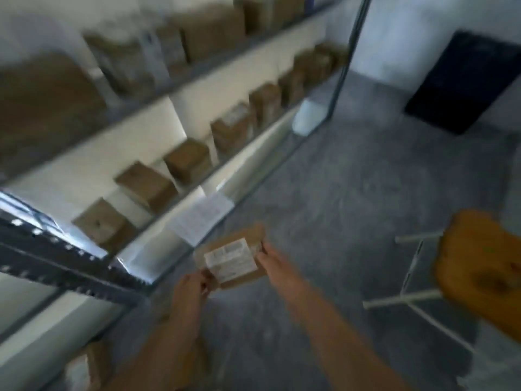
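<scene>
While you're facing the rack (70, 266), boxes (146, 184) are sitting in a row on its middle shelf and a paper sheet (201, 218) is hanging at the shelf edge. Your left hand (189, 289) is pinching the near-left corner of the small parcel (234, 258), label up, over the floor just below that sheet. Your right hand (277, 263) is gripping its right edge, fingers probably curled underneath, though it's blurred. The wooden stool (479, 266) is standing well apart on the right.
</scene>
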A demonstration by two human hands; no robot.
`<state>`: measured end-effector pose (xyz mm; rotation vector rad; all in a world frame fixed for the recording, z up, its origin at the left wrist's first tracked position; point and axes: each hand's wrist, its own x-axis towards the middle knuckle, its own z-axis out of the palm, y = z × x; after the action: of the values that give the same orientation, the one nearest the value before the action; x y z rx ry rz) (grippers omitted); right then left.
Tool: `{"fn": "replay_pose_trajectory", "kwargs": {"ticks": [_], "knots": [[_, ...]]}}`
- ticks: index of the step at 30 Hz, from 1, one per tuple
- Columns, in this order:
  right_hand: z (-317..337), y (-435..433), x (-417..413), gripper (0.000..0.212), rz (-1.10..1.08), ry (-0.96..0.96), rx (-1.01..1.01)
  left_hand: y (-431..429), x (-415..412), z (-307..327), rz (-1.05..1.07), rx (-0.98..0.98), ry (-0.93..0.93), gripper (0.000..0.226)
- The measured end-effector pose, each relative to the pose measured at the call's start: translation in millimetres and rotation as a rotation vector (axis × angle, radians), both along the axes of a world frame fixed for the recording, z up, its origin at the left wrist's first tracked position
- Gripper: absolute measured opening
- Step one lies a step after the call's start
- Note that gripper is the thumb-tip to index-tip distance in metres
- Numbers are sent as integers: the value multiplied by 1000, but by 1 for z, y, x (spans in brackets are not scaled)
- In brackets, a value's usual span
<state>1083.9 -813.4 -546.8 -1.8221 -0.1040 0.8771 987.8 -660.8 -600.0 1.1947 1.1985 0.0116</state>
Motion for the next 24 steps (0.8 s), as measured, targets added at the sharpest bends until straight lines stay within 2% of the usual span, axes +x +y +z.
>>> {"fn": "replay_pose_trajectory", "kwargs": {"ticks": [2, 5, 8, 10, 14, 18, 24], "knots": [[90, 12, 2, 42, 19, -33, 93, 22, -3, 82, 60, 80, -125, 13], [202, 32, -12, 32, -18, 24, 203, 48, -33, 194, 136, 255, -269, 11], [278, 61, -30, 32, -64, 52, 259, 72, -68, 277, 208, 378, -405, 10], [312, 86, -47, 32, -10, -17, 263, 88, -95, 317, 226, 452, -452, 11], [353, 142, -90, 45, 85, -177, 230, 121, -154, 366, 259, 532, -528, 20], [379, 197, -150, 60, 85, -195, 253, 154, -223, 384, 298, 566, -530, 27], [392, 275, -254, 45, 269, -298, 260, 206, -340, 392, 468, 567, -539, 32]]}}
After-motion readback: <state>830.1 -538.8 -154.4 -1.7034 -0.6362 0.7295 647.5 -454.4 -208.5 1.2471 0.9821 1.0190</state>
